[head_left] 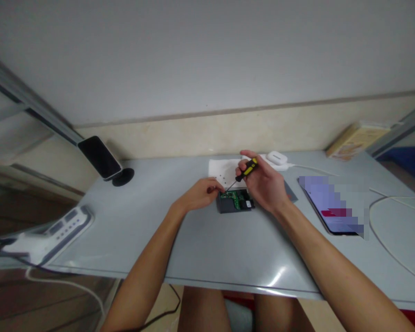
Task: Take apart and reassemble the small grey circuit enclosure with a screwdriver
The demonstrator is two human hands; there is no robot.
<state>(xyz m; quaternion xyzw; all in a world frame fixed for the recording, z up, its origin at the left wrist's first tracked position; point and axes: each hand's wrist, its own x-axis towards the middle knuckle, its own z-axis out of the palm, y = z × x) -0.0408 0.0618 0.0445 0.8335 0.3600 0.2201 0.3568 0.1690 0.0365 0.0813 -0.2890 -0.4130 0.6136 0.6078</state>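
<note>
My right hand (263,184) grips a small screwdriver (247,169) with a yellow and black handle, its thin shaft slanting down to the left onto a small dark device (234,203) with an exposed green circuit board. My left hand (202,193) rests at the left edge of that device, fingers curled and touching it beside the screwdriver tip. A white sheet of paper (223,169) with several small dark specks on it lies just behind the device.
A phone (332,203) with a lit screen lies flat at the right. A white charger (276,158) and its cable (383,235) sit beyond. A dark phone on a stand (102,159) is at the left, a power strip (60,228) at the front left corner, a box (354,140) at the back right.
</note>
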